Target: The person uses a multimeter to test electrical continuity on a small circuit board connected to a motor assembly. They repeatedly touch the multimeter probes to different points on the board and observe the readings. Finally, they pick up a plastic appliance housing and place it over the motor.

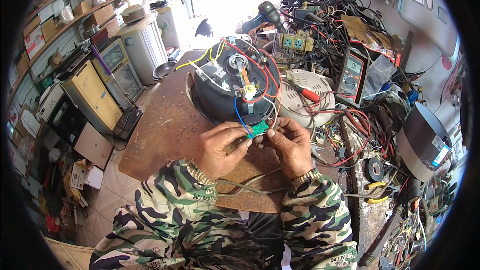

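Just below frame centre, the left hand (223, 149) and right hand (291, 146), both nearly closed, pinch opposite ends of a small green rectangular circuit board (258, 129), apparently for steadiness, beside a round black appliance housing (215, 93).

1. Hands: 2, left hand (223, 147) and right hand (290, 145).
2. Green circuit board (260, 129), near, between them: 1.
3. Blue wire (237, 109) at the board: 1.
4. Black appliance body (210, 92): 1.
5. Beige vented cover (295, 101), right of it: 1.
6. Multimeter (351, 76), right: 1.
7. Black tape roll (369, 171), near right: 1.
8. Yellow grips (376, 200), near right: 2.
9. Cables (320, 20), far right: tangled, uncountable.
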